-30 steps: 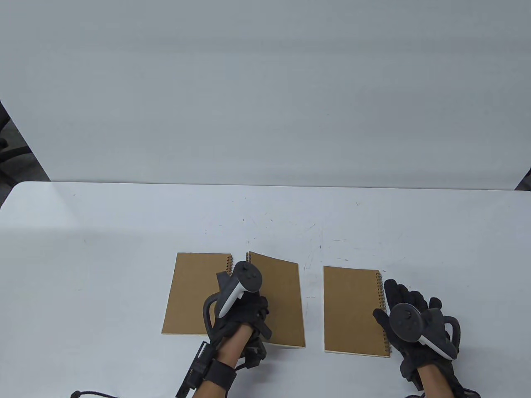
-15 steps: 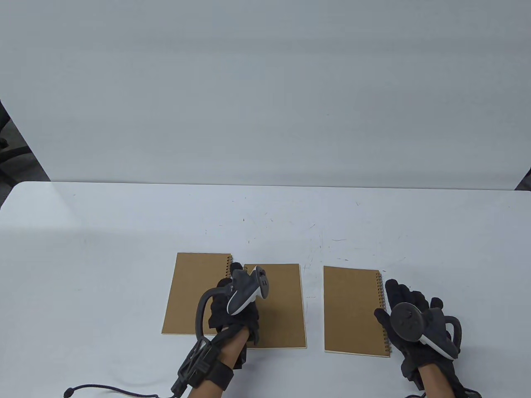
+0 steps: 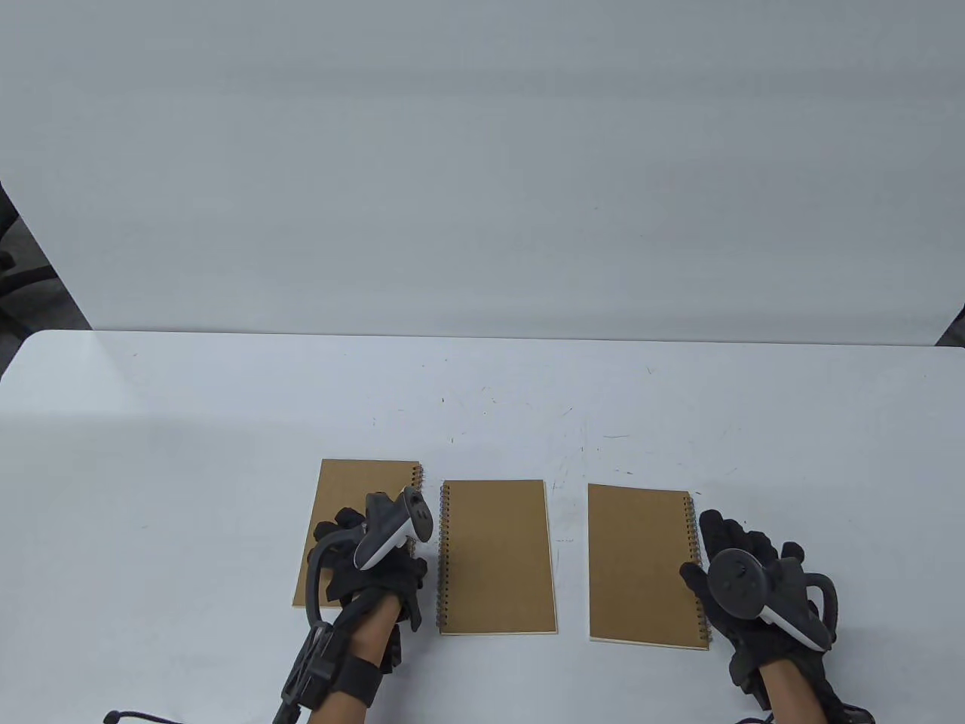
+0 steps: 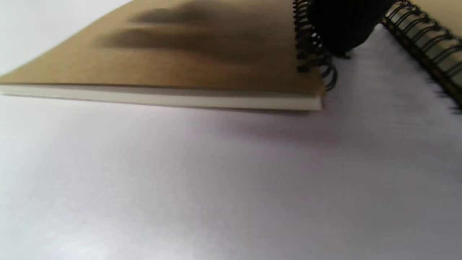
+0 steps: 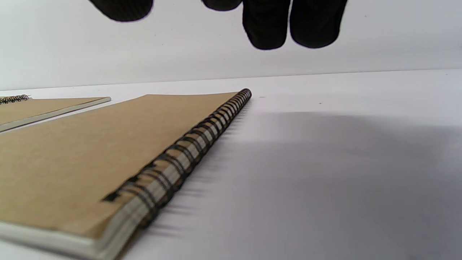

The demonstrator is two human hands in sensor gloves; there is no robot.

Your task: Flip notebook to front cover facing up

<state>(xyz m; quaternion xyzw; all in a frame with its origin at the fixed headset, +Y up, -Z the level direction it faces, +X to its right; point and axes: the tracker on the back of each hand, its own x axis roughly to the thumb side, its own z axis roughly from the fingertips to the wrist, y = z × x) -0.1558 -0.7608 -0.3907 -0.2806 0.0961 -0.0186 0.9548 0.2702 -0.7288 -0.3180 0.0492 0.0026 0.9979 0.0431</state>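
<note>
Three brown spiral notebooks lie flat in a row on the white table. The left notebook [image 3: 354, 498] has its spiral on the right, the middle notebook [image 3: 497, 558] on the left, the right notebook [image 3: 641, 566] on the right. My left hand [image 3: 362, 562] is over the left notebook's near right part, fingers spread, holding nothing. In the left wrist view the left notebook [image 4: 180, 65] carries finger shadows, and one fingertip [image 4: 343, 29] hangs between the two spirals. My right hand [image 3: 742, 558] lies open on the table just right of the right notebook [image 5: 90, 151], holding nothing.
The white table [image 3: 226, 422] stretches bare behind and to both sides of the notebooks. A white wall panel [image 3: 482, 188] stands at the table's far edge. A black cable [image 3: 136, 715] trails from my left wrist at the near edge.
The middle notebook, held tilted by my left hand before, now lies flat with its spiral on the left. My left hand has let go and moved left over the left notebook. My right hand stayed still.
</note>
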